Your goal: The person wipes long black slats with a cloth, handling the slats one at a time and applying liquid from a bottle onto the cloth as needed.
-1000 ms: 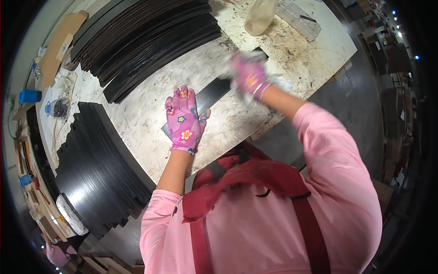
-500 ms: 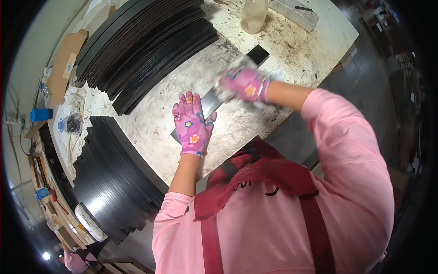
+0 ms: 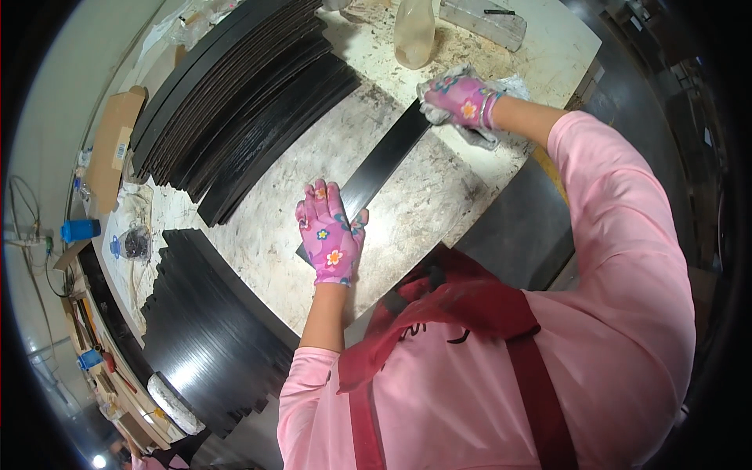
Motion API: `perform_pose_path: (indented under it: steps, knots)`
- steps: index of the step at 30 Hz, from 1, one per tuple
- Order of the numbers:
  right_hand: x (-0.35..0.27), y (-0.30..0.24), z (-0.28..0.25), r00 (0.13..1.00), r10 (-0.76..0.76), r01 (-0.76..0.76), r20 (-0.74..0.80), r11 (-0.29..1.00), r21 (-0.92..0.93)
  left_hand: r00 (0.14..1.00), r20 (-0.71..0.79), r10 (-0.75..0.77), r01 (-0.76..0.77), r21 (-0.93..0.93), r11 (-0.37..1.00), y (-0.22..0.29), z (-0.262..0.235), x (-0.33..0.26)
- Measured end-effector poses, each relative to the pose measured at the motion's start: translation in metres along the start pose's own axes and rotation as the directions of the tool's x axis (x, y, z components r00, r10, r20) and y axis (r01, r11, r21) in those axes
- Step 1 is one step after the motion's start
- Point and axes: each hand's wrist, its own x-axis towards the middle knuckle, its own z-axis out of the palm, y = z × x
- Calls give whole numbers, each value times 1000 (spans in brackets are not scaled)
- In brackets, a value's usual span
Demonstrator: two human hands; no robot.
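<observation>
Black and narrow, a strip (image 3: 385, 160) lies slantwise on the table (image 3: 270, 239), near end under the flattened left hand (image 3: 327, 235), far end covered by a grey rag (image 3: 479, 138) gripped in the right hand (image 3: 464, 100).

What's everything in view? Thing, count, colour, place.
table: 1, stained white, centre to top
flat strip: 1, black, diagonal on table
cloth: 1, grey-white, strip's upper-right end
stacked strips: many, black, upper left and lower left
bottle: 1, translucent, top centre
block: 1, pale grey, right of bottle
cardboard piece: 1, brown, left
blue objects: at least 2, blue, far left
background clutter: uncounted, mixed, edges; too small to tell
apron: 1, dark red, on person
sleeves: 2, pink
left hand: 1, pink-gloved, flat on strip
right hand: 1, pink-gloved, gripping cloth
</observation>
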Motion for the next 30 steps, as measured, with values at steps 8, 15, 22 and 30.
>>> perform_pose_path:
  steps: [8,15,22,30]
  knots:
    - [-20,71,34,825,495,-556,273,797,238,998,-39,45,-45,-11,999,0,2,2]
    - [-96,89,59,768,640,-131,-16,181,975,1000,3,7,-7,-57,998,3,2,1]
    - [-142,65,28,891,415,180,185,-697,694,997,45,56,-54,-33,998,-6,5,-3]
    - [-134,55,18,912,410,336,-12,-729,596,939,-185,291,-324,-760,563,62,-52,56]
